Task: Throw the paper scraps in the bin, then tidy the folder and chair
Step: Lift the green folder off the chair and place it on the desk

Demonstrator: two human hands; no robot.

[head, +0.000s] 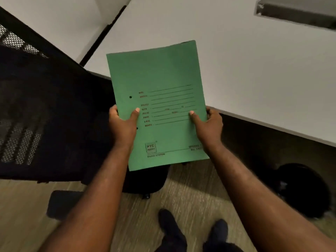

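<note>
A closed green folder (156,73) with printed lines and a logo hangs in front of me, its top over the edge of the white desk (254,70). My left hand (123,124) grips its left edge, thumb on the cover. My right hand (209,126) holds the right edge the same way. The black mesh office chair (45,106) stands to the left, its back towards me and its seat (145,180) partly hidden under the folder. A black round bin (303,190) sits on the floor under the desk at the right. No paper scraps show.
A second white desk surface (54,20) lies at the back left, split off by a dark gap. A grey tray or slot (298,13) is at the desk's far right. A chair armrest (61,204) and my feet (190,233) are on the wood-look floor.
</note>
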